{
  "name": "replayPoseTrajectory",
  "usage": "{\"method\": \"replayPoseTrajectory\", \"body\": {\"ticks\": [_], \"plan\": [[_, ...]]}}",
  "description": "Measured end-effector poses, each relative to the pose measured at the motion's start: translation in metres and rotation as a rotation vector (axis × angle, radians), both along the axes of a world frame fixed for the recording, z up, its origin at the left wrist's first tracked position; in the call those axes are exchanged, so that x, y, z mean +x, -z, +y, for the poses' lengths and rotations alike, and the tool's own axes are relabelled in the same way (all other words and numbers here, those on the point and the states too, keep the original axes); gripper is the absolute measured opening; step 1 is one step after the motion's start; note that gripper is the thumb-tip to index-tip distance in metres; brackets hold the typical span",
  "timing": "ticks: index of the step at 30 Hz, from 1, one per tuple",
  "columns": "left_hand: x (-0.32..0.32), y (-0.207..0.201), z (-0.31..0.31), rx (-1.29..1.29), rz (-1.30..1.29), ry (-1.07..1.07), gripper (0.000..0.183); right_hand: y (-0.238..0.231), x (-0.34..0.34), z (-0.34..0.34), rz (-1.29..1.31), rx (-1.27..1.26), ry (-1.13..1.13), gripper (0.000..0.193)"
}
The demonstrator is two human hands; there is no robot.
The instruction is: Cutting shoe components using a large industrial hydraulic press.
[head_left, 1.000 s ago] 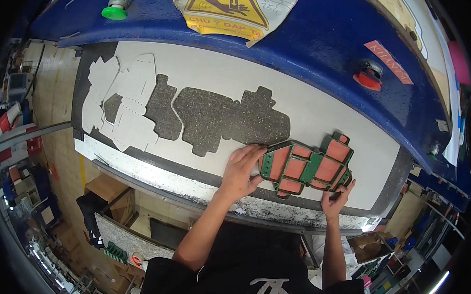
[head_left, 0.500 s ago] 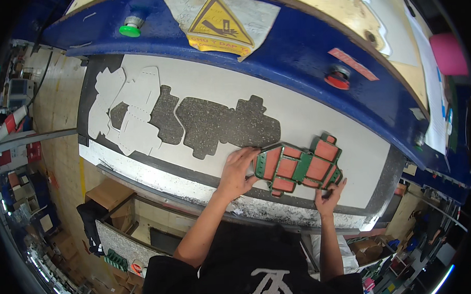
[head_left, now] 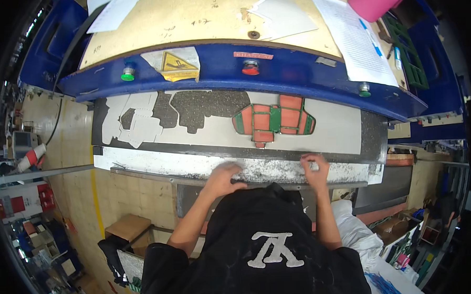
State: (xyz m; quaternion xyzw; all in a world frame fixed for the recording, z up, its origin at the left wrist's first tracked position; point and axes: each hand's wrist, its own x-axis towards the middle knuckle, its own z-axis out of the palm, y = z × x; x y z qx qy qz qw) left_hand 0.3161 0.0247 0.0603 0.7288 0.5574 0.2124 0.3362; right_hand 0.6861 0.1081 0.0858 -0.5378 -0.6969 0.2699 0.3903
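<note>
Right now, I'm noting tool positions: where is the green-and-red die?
In the head view, the green-and-red die lies right of centre on the white sheet, below the red button.

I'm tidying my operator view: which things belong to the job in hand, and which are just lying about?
Apparently in use:
green frame, clear of left hand and right hand
white sheet beneath
white cut pieces

Apparently lying about:
pink cup
papers
cardboard box

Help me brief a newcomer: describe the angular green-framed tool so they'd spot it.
Below the blue metal beam lies a white sheet. On its right half rests the angular green-framed tool, whose red panels set it apart from dark shapes and white cut pieces leftward.
</note>
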Motion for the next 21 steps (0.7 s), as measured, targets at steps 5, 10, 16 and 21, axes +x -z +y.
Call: {"method": "replayPoseTrajectory", "body": {"ticks": [5,10,16,21], "plan": [[0.026,0.022,-0.051,0.005,0.126,-0.059,0.036,-0.045,0.052,0.071,0.044,0.164,0.110,0.022],[0.037,0.022,-0.065,0.156,0.152,-0.135,0.039,-0.088,0.085,0.131,0.165,0.059,0.049,0.038],[0.046,0.023,-0.075,0.188,0.108,-0.247,0.033,-0.016,0.070,0.015,0.166,-0.144,0.075,0.022],[0.053,0.030,-0.087,0.269,0.216,-0.350,0.033,0.032,-0.004,-0.117,-0.006,-0.251,-0.133,0.040]]}}
